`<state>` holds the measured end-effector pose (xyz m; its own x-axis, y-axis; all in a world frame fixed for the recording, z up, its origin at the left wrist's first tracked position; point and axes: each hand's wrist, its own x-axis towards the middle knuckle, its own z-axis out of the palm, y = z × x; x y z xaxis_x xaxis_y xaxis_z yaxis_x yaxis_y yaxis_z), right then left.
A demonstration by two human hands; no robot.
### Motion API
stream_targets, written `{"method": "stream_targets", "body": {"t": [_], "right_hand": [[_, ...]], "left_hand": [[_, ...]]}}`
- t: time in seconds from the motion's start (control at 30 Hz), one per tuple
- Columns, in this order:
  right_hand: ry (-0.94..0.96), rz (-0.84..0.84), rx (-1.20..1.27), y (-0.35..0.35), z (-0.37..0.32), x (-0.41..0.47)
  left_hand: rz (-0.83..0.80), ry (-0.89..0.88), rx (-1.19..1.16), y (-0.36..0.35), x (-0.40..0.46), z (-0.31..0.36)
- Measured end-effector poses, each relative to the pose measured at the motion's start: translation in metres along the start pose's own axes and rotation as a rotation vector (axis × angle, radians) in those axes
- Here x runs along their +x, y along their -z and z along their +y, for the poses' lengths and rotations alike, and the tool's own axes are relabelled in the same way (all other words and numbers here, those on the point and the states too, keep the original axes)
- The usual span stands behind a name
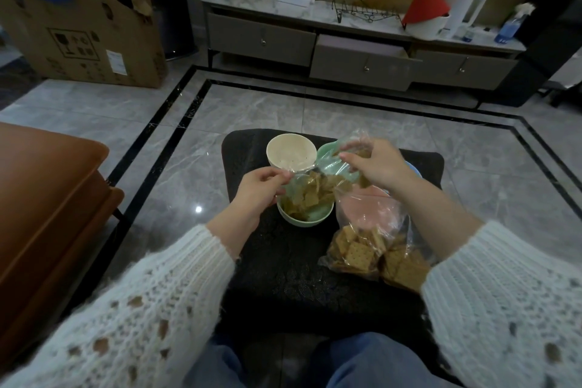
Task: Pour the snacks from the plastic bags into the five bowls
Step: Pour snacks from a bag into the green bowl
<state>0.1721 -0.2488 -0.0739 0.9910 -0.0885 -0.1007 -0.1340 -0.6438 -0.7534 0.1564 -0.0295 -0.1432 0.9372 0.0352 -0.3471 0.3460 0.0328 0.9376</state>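
Hands (pixel 263 187) and (pixel 379 167), left and right, each pinch the clear bag (pixel 315 178) tilted over the near green bowl (pixel 305 214), crackers (pixel 310 195) dropping in, while a second bag (pixel 374 249) lies beside it on the black stool (pixel 283 261).

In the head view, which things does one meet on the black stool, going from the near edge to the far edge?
Bag of square crackers → pink bowl → green bowl receiving crackers from the clear bag that both hands hold → cream bowl at the far edge.
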Motion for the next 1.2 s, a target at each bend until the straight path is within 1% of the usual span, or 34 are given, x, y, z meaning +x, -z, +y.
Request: {"method": "stream_targets", "body": {"t": [0.07, 0.1, 0.13, 0.2, 0.27, 0.33, 0.4, 0.47, 0.53, 0.63, 0.7, 0.83, 0.97, 1.07, 1.2], "right_hand": [[0.030, 0.017, -0.028, 0.004, -0.002, 0.001], [0.040, 0.005, -0.069, 0.003, -0.001, 0.000], [0.038, -0.012, -0.102, 0.002, 0.002, -0.002], [0.012, -0.024, -0.090, -0.002, 0.009, -0.005], [-0.018, -0.006, -0.037, -0.006, 0.016, -0.007], [-0.018, 0.010, -0.033, -0.007, 0.017, -0.007], [0.004, 0.027, -0.044, -0.002, 0.011, -0.008], [0.046, 0.064, -0.044, 0.007, 0.002, -0.005], [0.094, 0.075, -0.081, 0.012, -0.004, -0.003], [0.089, 0.023, -0.153, 0.008, 0.003, -0.006], [0.068, 0.017, -0.173, 0.004, 0.009, -0.009], [0.051, 0.021, -0.134, 0.007, 0.006, -0.011], [0.086, 0.061, -0.103, 0.019, -0.011, -0.007], [0.087, 0.007, -0.141, 0.013, -0.010, -0.011], [0.076, 0.005, -0.159, 0.002, -0.002, -0.014]], "left_hand": [[0.002, -0.057, -0.018, -0.002, 0.000, 0.002], [-0.012, -0.053, 0.013, -0.003, -0.001, 0.003], [-0.033, -0.020, 0.052, -0.003, -0.003, 0.002], [-0.067, 0.048, 0.086, -0.005, -0.005, 0.000], [-0.066, 0.068, 0.097, -0.006, -0.007, -0.001], [-0.055, 0.063, 0.099, -0.007, -0.008, 0.002], [-0.033, 0.011, 0.081, -0.007, -0.008, 0.007], [0.009, -0.083, 0.053, -0.008, -0.008, 0.013], [0.027, -0.109, 0.072, -0.009, -0.009, 0.013], [-0.025, -0.004, 0.124, -0.012, -0.014, 0.004], [-0.036, 0.037, 0.144, -0.011, -0.016, 0.000], [-0.035, 0.036, 0.101, -0.012, -0.018, 0.005], [-0.041, -0.058, 0.090, -0.014, -0.016, 0.013], [-0.044, 0.024, 0.165, -0.013, -0.018, 0.005], [-0.033, 0.065, 0.143, -0.010, -0.019, 0.000]]}}
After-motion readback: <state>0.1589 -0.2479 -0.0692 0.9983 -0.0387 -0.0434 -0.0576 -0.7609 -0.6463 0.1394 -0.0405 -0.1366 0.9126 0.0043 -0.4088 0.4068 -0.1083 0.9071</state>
